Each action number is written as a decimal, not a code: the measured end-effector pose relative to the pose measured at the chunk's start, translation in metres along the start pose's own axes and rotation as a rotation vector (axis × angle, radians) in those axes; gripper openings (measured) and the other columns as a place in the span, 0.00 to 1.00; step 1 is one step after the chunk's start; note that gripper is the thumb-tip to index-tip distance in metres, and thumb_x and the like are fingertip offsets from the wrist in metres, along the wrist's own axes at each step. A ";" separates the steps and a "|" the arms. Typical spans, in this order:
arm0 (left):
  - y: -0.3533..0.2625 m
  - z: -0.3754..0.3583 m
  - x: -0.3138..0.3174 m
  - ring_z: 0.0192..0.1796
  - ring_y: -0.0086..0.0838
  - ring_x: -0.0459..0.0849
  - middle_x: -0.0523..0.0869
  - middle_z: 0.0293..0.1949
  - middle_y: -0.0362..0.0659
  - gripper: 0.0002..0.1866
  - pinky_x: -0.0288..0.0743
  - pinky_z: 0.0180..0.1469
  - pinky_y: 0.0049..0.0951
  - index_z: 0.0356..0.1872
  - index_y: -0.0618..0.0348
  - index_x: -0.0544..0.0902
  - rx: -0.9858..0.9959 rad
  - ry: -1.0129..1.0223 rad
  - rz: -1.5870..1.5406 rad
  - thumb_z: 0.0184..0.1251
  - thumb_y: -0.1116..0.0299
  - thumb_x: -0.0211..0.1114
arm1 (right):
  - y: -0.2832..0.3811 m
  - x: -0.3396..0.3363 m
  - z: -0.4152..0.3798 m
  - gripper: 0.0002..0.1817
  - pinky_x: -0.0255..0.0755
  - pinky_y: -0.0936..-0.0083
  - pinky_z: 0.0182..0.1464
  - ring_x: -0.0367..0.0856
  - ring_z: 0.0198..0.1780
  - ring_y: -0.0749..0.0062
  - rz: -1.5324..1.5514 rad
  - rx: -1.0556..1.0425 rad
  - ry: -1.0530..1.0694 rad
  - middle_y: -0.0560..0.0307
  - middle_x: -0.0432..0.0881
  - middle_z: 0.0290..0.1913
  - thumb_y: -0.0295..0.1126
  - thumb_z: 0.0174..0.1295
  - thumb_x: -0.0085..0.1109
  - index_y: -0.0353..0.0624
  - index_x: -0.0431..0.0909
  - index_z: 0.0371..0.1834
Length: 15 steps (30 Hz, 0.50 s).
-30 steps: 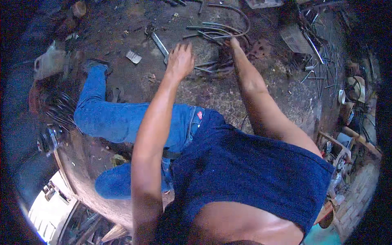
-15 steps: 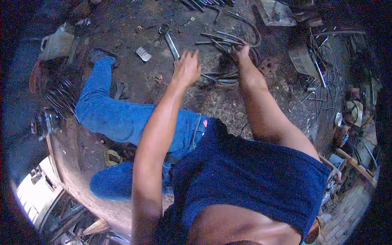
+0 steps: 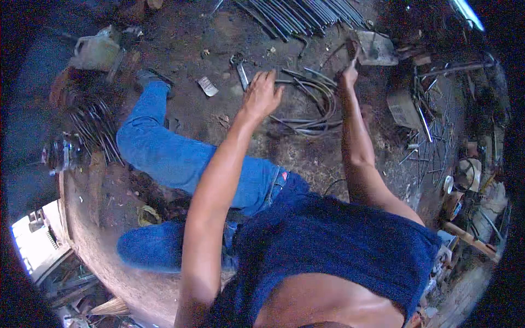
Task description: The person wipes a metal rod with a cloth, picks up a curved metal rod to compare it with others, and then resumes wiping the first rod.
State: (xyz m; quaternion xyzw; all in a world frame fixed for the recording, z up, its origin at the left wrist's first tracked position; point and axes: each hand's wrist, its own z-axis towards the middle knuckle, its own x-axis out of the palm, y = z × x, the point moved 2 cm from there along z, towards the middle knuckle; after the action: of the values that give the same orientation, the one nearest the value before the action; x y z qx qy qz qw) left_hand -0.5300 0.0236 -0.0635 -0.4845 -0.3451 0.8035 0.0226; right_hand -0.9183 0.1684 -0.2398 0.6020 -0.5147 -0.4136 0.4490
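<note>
R hand [image 3: 349, 75] blurry, can't tell grip; L hand [image 3: 261, 98] grip apart, nr wrench [image 3: 242, 75] & bent rods [image 3: 309, 131]

Bent rods [image 3: 327, 101]: metal, smooth, dull grey-brown with a faint shine along the curves
Straight rods [image 3: 306, 17]: dark metal, smooth, with glossy streaks
Wrench [image 3: 243, 76]: bare metal, smooth, bright
Ground [image 3: 180, 60]: rough, grainy, mostly matt
Trousers [image 3: 169, 158]: blue denim cloth, matt, creased
Top [image 3: 339, 235]: dark blue cloth, matt, slightly textured
Jug [image 3: 97, 52]: plastic by its look, dull and grimy
Pale scrap [image 3: 208, 86]: flat, matt; paper or another material, too small to tell
Wooden strip [image 3: 471, 240]: wood, pale brown, matt
</note>
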 end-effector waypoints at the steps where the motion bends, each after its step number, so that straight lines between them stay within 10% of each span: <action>1: 0.008 0.007 0.001 0.55 0.52 0.75 0.79 0.48 0.60 0.25 0.69 0.58 0.43 0.53 0.70 0.74 0.054 -0.094 -0.057 0.60 0.61 0.62 | 0.012 0.017 -0.017 0.29 0.60 0.70 0.21 0.63 0.17 0.72 -0.253 -0.324 0.125 0.64 0.63 0.16 0.61 0.66 0.39 0.45 0.68 0.29; 10: 0.068 0.050 -0.135 0.54 0.50 0.79 0.80 0.49 0.61 0.39 0.70 0.56 0.43 0.58 0.70 0.71 -0.405 -0.108 -0.502 0.68 0.37 0.42 | 0.160 0.145 -0.309 0.23 0.55 0.72 0.21 0.60 0.20 0.81 -0.216 -0.765 0.603 0.60 0.64 0.15 0.48 0.69 0.47 0.37 0.76 0.31; 12: 0.057 0.055 -0.196 0.57 0.50 0.77 0.78 0.53 0.59 0.43 0.67 0.58 0.50 0.63 0.70 0.65 -0.664 -0.098 -1.407 0.68 0.35 0.36 | 0.173 0.170 -0.335 0.21 0.56 0.74 0.22 0.62 0.20 0.82 -0.218 -0.737 0.679 0.59 0.65 0.14 0.47 0.67 0.50 0.37 0.73 0.27; 15: 0.063 0.048 -0.304 0.47 0.48 0.79 0.79 0.46 0.57 0.41 0.70 0.57 0.50 0.58 0.69 0.67 -0.496 -0.425 -1.751 0.69 0.38 0.26 | 0.213 0.189 -0.404 0.18 0.58 0.71 0.20 0.66 0.15 0.70 -0.194 -1.096 0.951 0.55 0.67 0.15 0.43 0.57 0.61 0.37 0.71 0.26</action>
State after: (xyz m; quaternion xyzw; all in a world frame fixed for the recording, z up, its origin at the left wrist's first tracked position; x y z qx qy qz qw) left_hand -0.3884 -0.1627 0.1459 0.1143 -0.7460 0.4754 0.4521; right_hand -0.5590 0.0136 0.0618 0.4482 0.0722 -0.3437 0.8221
